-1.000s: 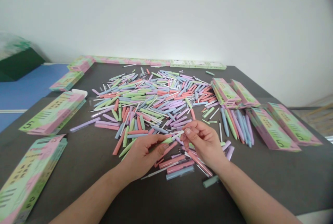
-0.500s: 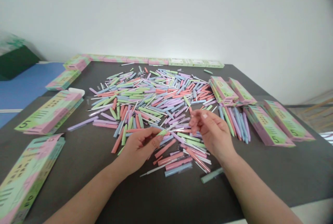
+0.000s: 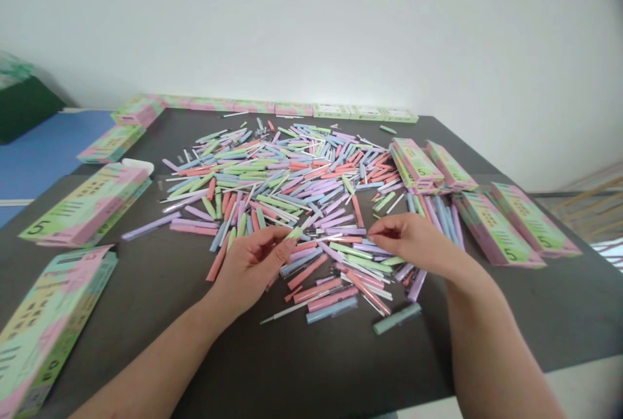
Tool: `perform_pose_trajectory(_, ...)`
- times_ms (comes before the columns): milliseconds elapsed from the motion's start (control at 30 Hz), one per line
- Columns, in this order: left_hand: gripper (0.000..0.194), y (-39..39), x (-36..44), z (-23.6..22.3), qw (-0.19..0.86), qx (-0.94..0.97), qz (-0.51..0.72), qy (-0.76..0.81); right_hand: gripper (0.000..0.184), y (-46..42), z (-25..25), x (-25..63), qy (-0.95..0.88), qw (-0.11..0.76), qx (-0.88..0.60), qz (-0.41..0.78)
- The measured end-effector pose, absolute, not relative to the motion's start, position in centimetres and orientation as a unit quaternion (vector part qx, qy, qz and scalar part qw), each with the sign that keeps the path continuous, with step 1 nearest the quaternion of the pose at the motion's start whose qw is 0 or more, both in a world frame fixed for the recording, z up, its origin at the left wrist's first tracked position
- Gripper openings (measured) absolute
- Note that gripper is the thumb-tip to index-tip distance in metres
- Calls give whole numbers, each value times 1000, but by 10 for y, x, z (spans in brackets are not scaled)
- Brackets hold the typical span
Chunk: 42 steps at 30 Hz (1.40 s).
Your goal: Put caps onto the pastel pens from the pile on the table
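Note:
A heap of pastel pen-like sticks [image 3: 272, 166] in green, purple, blue and coral, mixed with thin white rods, lies in front of me. My left hand [image 3: 256, 263] is at the near left of the heap, thumb and fingers pinched on a light green pen-like stick [image 3: 294, 233]. To the right, my right hand [image 3: 413, 237] reaches down to the heap's edge with its fingertips drawn together. Whatever lies between those tips is too small to make out. A loose grey-green tube [image 3: 396, 319] rests on the table below that hand.
Printed boxes marked 5 stand on the dark table [image 3: 233, 367]: a left box [image 3: 85, 205], a near-left box [image 3: 53, 325], and several at right, including a right box [image 3: 501, 227]. A row of boxes [image 3: 253, 106] lines the wall. A dark green bin [image 3: 29, 107] is far left.
My right hand has come down and turned inward, its fingertips now at the heap. The left hand has shifted slightly up and left, still pinching the green stick.

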<state>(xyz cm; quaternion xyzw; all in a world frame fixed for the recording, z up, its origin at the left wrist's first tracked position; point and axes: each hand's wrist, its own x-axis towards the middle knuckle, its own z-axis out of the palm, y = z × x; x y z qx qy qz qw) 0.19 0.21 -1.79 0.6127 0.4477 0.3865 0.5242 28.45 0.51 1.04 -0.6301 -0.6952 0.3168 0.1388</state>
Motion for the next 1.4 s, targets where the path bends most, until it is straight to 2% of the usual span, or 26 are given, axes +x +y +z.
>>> perform_pose_trajectory(433, 25, 2, 4, -15, 532, 589, 392, 465, 21, -1, 11, 323, -713, -94, -657, 226)
perform_pose_trajectory(667, 24, 2, 4, -13, 528, 592, 393, 466, 19, 0, 7, 311, -711, -109, -663, 209)
perform_pose_trajectory(800, 24, 2, 4, -13, 523, 600, 389, 464, 11, -2, 10, 312, -710, -99, -663, 217)
perform_pose_trajectory(900, 24, 2, 3, -14, 521, 604, 394, 458, 4, -4, 17, 315, -714, -19, -648, 265)
perform_pose_trajectory(967, 25, 2, 3, -15, 520, 605, 395, 455, 2, -5, 21, 313, -700, 94, -624, 333)
perform_pose_trajectory(1067, 27, 1, 2, -16, 530, 613, 386, 440, 14, -6, 19, 299, -655, 288, -535, 449)
perform_pose_trajectory(1133, 27, 0, 1, -17, 538, 623, 381, 421, 15, -7, 12, 285, -615, 382, -447, 526)
perform_pose_trajectory(1233, 29, -2, 1, -17, 545, 634, 376, 399, 14, -8, 0, 266, -565, 454, -380, 574)
perform_pose_trajectory(1400, 24, -2, 1, -11, 525, 665, 363, 388, 13, -10, -5, 257, -561, 534, -350, 526)
